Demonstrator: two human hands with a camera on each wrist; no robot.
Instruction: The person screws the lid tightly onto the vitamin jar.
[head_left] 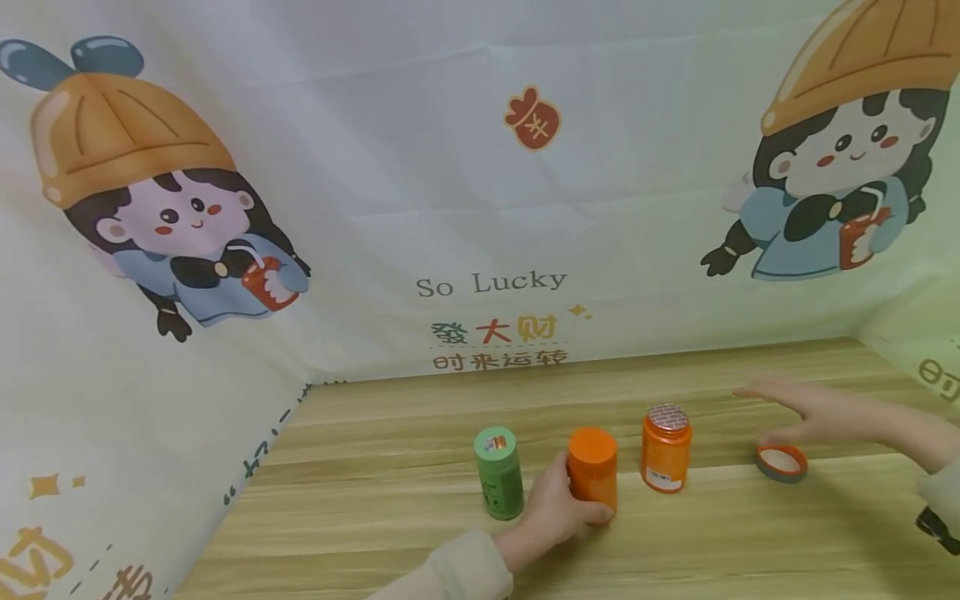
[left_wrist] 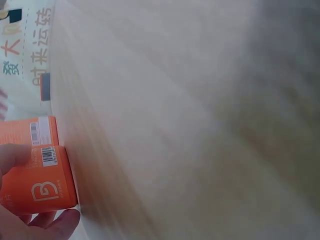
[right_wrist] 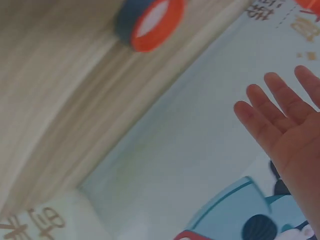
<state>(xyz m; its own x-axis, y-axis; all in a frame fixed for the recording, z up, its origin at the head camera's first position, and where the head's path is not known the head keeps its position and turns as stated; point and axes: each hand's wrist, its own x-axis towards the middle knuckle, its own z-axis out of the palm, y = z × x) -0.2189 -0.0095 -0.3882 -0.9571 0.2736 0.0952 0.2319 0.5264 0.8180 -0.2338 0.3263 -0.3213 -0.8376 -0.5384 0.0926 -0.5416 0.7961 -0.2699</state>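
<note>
An orange bottle with an orange cap (head_left: 593,457) stands on the table, and my left hand (head_left: 551,508) grips it low, fingers on one side and thumb on the other. In the left wrist view this orange bottle (left_wrist: 37,182) shows a barcode and a white logo. Just right of it is a second orange bottle (head_left: 664,457) without a cap, its mouth covered by a patterned seal. Farther right, my right hand (head_left: 821,412) hovers with fingers spread, holding nothing. Below its thumb a grey and orange cap (head_left: 782,462) lies upturned; the right wrist view shows this cap (right_wrist: 159,25) apart from the fingers.
A green bottle with a light green cap (head_left: 499,473) stands left of my left hand, close to it. The wood-patterned table (head_left: 360,467) meets a printed cloth backdrop (head_left: 397,183) behind and at both sides.
</note>
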